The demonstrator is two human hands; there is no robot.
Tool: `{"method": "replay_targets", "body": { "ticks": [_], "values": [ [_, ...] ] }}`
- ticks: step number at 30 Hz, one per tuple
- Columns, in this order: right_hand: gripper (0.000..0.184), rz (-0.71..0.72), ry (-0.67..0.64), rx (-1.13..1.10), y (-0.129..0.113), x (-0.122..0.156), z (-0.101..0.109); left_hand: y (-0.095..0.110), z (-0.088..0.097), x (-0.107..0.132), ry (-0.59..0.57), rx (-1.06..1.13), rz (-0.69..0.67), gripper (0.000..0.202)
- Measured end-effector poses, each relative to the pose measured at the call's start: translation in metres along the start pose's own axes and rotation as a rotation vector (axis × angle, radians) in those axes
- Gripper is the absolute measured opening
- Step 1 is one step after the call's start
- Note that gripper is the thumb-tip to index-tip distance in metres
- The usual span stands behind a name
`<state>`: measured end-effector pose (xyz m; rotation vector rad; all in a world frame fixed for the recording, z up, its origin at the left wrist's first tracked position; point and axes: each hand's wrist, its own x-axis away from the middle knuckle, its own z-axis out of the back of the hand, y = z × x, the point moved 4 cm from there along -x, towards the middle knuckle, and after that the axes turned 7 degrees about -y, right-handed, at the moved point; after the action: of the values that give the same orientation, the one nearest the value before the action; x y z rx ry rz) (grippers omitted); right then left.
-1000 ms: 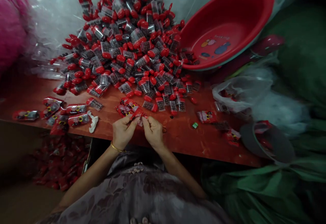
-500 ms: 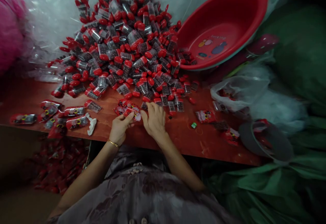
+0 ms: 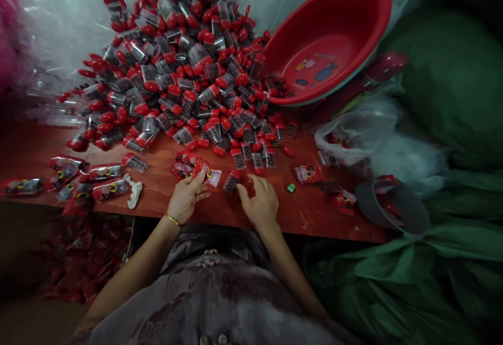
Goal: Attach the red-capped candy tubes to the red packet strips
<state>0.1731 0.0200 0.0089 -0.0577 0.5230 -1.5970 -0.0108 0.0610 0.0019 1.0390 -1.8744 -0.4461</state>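
A big heap of small clear containers with red caps (image 3: pixel 184 73) covers the back of the red-brown table (image 3: pixel 314 214). My left hand (image 3: pixel 187 197) rests near the front edge, fingers pinched on a red printed wrapper (image 3: pixel 204 172) from a small stack of them. My right hand (image 3: pixel 261 201) lies beside it, its fingers closed on one red-capped container (image 3: pixel 232 180) pulled out from the foot of the heap. A gold bangle sits on my left wrist.
A red plastic basin (image 3: pixel 334 36) leans at the back right. Wrapped packets (image 3: pixel 102 182) lie at the left front, more are on the floor below. Clear bags (image 3: pixel 353 130), a dark cap (image 3: pixel 393 206) and green cloth (image 3: pixel 451 99) crowd the right.
My hands have parted. The right hand reached to the heap's edge and came back with a container. The left hand stayed on the wrappers. The view shifted right.
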Motion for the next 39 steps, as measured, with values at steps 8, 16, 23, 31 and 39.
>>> {"method": "replay_targets", "body": {
  "ticks": [8,16,23,31,39],
  "values": [
    [0.056,-0.092,-0.224,0.129,-0.029,-0.005,-0.013,0.002,-0.009,0.008,0.049,-0.123,-0.238,0.047],
    [0.027,-0.036,-0.149,-0.794,-0.025,-0.009,0.006,-0.006,-0.020,0.004,-0.117,-0.343,-0.422,0.026],
    [0.026,-0.112,-0.031,-0.795,-0.038,-0.007,-0.004,-0.013,-0.021,0.006,-0.035,-0.031,-0.108,0.039],
    [0.041,-0.140,-0.054,-0.382,-0.016,-0.005,-0.005,0.001,-0.011,0.001,-0.006,0.128,-0.048,0.044],
    [0.031,-0.059,-0.183,0.059,-0.020,-0.007,-0.024,-0.003,-0.016,0.001,-0.034,0.075,-0.022,0.044]
  ]
}}
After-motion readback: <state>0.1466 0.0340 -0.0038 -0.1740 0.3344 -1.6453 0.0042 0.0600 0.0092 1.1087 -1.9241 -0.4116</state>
